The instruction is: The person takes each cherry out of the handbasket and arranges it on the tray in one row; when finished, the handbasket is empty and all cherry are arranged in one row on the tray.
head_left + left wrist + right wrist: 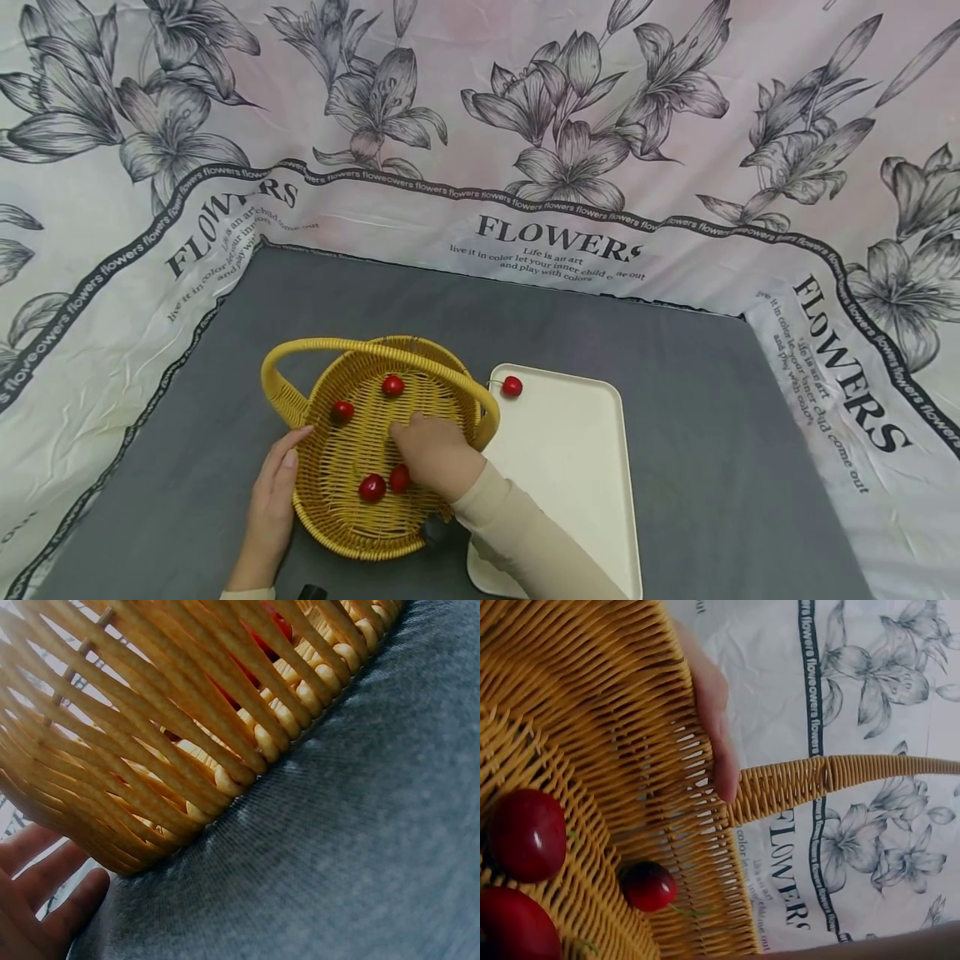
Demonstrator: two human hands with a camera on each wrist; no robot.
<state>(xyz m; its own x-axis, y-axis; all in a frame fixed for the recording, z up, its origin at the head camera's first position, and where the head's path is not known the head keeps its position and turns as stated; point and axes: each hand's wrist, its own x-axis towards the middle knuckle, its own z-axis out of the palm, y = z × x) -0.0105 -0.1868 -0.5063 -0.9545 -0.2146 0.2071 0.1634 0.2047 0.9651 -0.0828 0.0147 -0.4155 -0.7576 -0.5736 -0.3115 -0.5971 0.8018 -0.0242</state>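
A yellow wicker basket with a tall arched handle stands on the grey cloth. Several red cherries lie inside, including one near the far side, one at the left and a pair in the near half. My left hand rests against the basket's left side by the handle's base, its fingers fairly straight. My right hand reaches down into the basket, beside one cherry of the near pair. Its fingertips are mostly hidden, and I cannot tell whether they hold anything.
A cream rectangular tray lies right of the basket, under my right forearm. One stemmed cherry sits at the tray's far left corner. White flower-printed cloth borders the grey surface. A small black object shows at the near edge.
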